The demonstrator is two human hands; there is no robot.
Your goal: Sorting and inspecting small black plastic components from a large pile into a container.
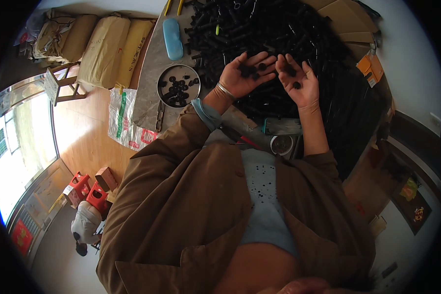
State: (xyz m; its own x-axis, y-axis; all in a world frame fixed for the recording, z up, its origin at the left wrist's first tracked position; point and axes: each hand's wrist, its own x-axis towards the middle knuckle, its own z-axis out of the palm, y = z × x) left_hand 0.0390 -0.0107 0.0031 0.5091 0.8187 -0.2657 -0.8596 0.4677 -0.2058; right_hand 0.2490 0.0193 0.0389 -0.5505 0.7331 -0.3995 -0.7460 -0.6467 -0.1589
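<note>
Over a big heap of black cylindrical parts [215, 54], both my hands are raised with the palms up. Several small black round pieces [262, 66] rest on the palm and fingers of my left hand [241, 79], its fingers stretched and slightly apart. Beside it my right hand [305, 90] is loosely cupped, also bearing small dark pieces [296, 85]. Their exact kind is too small to tell. To the left stands a round metal tray [158, 81] with several black ring-like pieces [177, 91] in it.
A light blue case [172, 39] lies on the grey table [149, 98] beyond the tray. Pliers [159, 116] lie near the tray's front. A round container [282, 145] is close to my body. At right is an orange box [370, 69]; a person [87, 223] is at lower left.
</note>
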